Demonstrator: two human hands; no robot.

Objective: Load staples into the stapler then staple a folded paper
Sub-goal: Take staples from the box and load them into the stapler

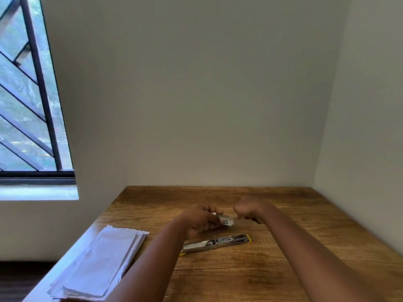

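Soft daylight enters through the window (pixel 28 88) at the left, leaving the plain wall (pixel 218 94) evenly but dimly lit. The table (pixel 272 247) carries a pale sheen along its left edge. Wide-angle distortion slants the window bars, and detail is soft throughout.

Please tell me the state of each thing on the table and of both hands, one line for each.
stapler: lying on the table, opened out flat, metal channel facing up
staple box: held above the table, its right end open
left hand: grips the staple box
right hand: fingers curled, pinching at the open end of the box
folded papers: stacked flat at the table's left edge, untouched
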